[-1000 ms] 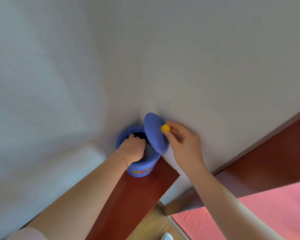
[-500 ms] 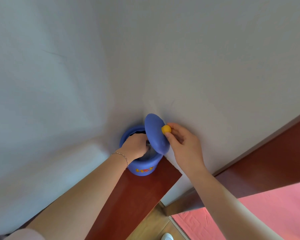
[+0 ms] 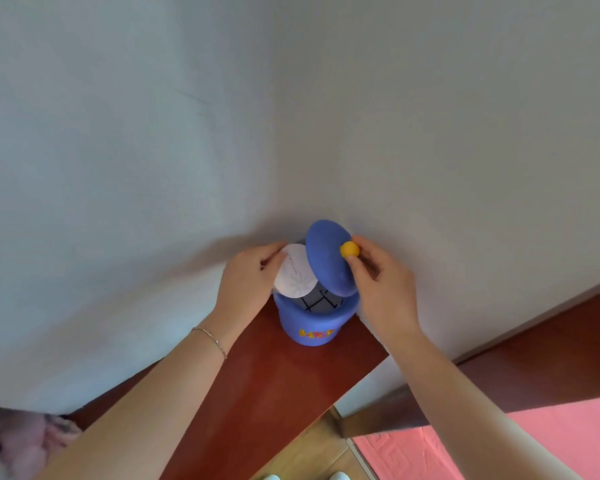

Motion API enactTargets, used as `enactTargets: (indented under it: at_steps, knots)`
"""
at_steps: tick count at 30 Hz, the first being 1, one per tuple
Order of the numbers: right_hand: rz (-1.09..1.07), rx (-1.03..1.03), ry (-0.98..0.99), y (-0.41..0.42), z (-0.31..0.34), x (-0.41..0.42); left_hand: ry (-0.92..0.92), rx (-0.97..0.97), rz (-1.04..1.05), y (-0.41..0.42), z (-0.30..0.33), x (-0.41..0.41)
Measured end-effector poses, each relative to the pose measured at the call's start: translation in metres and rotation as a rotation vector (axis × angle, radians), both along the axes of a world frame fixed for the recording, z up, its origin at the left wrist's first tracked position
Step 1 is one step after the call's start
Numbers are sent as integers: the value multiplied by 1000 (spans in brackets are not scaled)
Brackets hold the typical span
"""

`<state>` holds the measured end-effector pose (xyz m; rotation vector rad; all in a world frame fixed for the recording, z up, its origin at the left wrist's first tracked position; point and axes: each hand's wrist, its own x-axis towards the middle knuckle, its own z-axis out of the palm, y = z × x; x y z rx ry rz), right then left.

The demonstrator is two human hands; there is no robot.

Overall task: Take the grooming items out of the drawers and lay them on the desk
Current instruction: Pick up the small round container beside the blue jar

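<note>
A blue pot (image 3: 311, 325) with yellow letters stands in the wall corner on a red-brown wooden desk top (image 3: 274, 386). My right hand (image 3: 381, 282) pinches the yellow knob (image 3: 350, 249) of the pot's blue lid (image 3: 328, 258), which is tilted up over the opening. Just above the pot's rim, my left hand (image 3: 248, 277) grips a round white disc (image 3: 295, 273) with a faint star pattern. Inside the pot, something white with black lines (image 3: 321, 301) shows.
Grey-white walls meet right behind the pot. A red-brown ledge (image 3: 551, 348) runs along the right wall. Below lie a wooden floor strip (image 3: 312, 452) and a pink mat (image 3: 499, 441). Pink fluffy fabric (image 3: 21, 445) sits at the bottom left.
My left hand was down inside the pot; it has come up out of it with the white disc. The right hand keeps the lid tilted up.
</note>
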<state>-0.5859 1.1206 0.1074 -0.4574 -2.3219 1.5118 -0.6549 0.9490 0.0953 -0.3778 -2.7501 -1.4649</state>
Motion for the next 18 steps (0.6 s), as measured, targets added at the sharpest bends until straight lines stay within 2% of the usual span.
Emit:
enactTargets:
  at_steps: [4,9,18]
  knots:
    - [33,140,-52,-6,-12,-7,-13,-41,141,-26,-5,7]
    - [99,428,-144,-13,-28,-15,-56,-32,209,-52,-19,19]
    - [186,573,-196,-19,-37,-16,-144,-89,314,-95,-50,42]
